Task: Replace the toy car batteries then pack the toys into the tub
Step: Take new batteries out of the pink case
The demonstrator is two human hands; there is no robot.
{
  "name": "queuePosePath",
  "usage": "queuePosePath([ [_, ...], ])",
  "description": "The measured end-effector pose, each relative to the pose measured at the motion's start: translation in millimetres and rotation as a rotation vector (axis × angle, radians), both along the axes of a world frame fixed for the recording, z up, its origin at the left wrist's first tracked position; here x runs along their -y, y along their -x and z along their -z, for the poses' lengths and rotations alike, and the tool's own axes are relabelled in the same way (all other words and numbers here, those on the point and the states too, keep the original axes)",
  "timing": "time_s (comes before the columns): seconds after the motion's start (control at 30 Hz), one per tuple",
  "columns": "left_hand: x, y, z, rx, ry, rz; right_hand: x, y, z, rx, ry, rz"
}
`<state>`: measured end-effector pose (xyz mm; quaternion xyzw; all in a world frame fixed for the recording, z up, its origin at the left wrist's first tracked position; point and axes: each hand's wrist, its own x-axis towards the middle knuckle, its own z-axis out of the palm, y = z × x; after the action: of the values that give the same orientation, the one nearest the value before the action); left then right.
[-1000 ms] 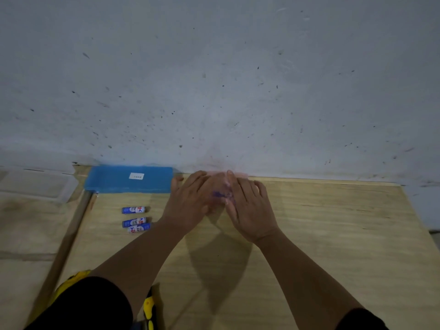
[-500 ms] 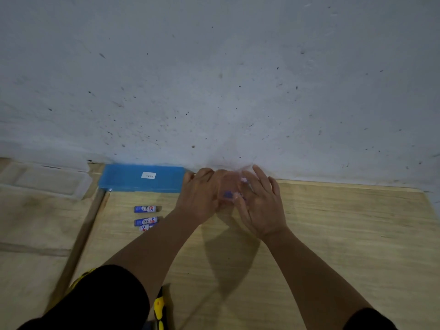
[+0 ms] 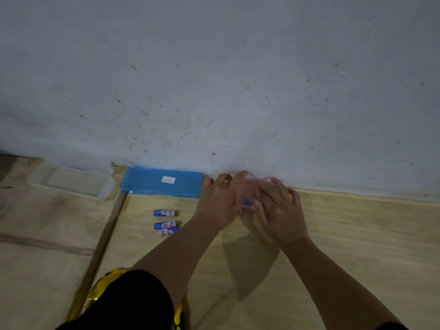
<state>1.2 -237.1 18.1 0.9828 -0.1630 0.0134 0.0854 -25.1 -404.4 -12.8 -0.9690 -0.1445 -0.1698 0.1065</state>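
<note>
At the far left a clear plastic lid or tray [image 3: 69, 181] lies on the wooden table [image 3: 357, 234], pale and hard to make out against the wood. A wooden strip [image 3: 104, 241] runs diagonally from the near edge toward the wall [image 3: 214, 79]. Against the wall sits a blue tub lid [image 3: 162, 182] with a small white label whose print is too small to read. Just in front of it lie three batteries [image 3: 166, 223], one apart and two touching, the nearest partly covered by the left forearm. At the bottom edge, a yellow-and-black shape under the dark sleeve is cut off and cannot be identified.

The left hand [image 3: 219, 201] and right hand [image 3: 281, 210] meet at the wall edge of the table, fingers curled around a small pinkish translucent toy [image 3: 250, 198] with a blue patch showing between them. Most of the toy is hidden by the hands and blurred, so its form is unclear. Each grip is partly closed on the toy, one from each side; it sits between the palms, just right of the blue lid.
</note>
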Motion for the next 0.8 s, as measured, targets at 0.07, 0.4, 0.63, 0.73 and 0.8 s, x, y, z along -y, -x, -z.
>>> queuePosePath([
  [0.07, -1, -1, -5, -0.041, 0.023, 0.036, -1, -2, -5, -0.023, 0.01, -0.002],
  [0.4, -131, 5, -34, -0.043, 0.096, -0.058, -81, 0, -50, -0.096, 0.185, -0.222],
  [0.63, -198, 6, -15, -0.092, -0.005, -0.093, -178, 30, -20, -0.106, 0.28, -0.454],
  [0.73, -208, 5, -4, -0.094, 0.016, -0.062, -186, 28, -7, -0.122, 0.301, -0.382],
  [0.8, -213, 3, 1, -0.091, 0.053, -0.048, -186, 23, 3, -0.121, 0.319, -0.374],
])
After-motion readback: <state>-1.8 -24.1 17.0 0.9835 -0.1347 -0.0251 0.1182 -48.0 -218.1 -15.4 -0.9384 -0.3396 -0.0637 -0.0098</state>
